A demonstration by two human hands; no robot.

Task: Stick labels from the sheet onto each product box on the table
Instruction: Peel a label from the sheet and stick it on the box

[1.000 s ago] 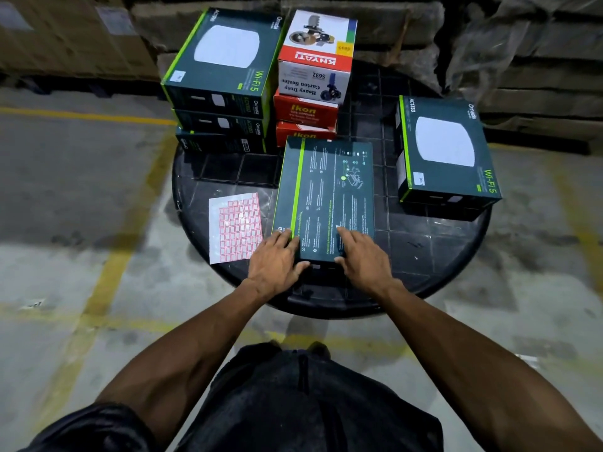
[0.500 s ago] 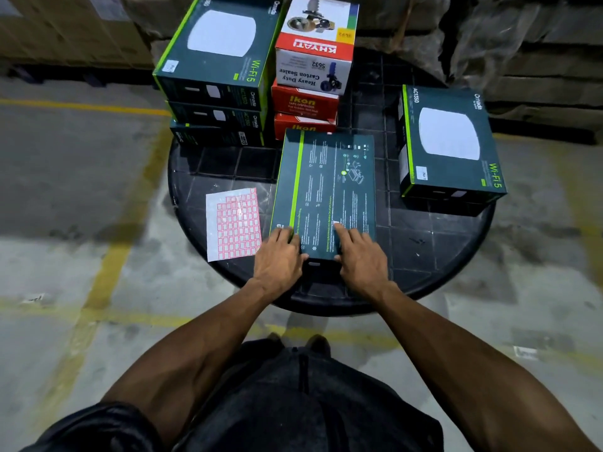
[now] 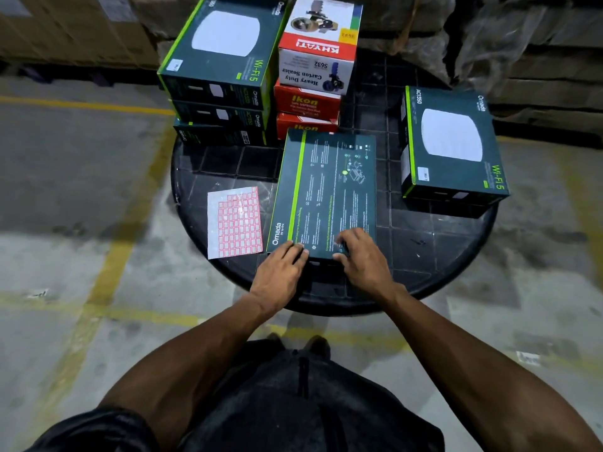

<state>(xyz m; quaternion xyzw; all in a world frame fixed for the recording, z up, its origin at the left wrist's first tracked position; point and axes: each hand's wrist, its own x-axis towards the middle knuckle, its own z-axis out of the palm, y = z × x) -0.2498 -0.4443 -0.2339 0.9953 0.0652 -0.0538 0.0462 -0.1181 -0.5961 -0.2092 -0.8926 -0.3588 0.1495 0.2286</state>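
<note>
My table [image 3: 456, 256] is black with a grid of square lines. The flat box [image 3: 326, 190] by my hands is dark green with one bright green stripe and tiny white writing. My label sheet [image 3: 235, 223] is white with rows of little red-edged squares. The carton sealer box [image 3: 318, 44] is red and white with a yellow tag. The floor [image 3: 81, 190] is grey with yellow lines

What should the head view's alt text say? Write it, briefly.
Both hands, left hand and right hand, rest on the near edge of a dark green box lying face-down on a round black table, beside a red-bordered label sheet.
</note>
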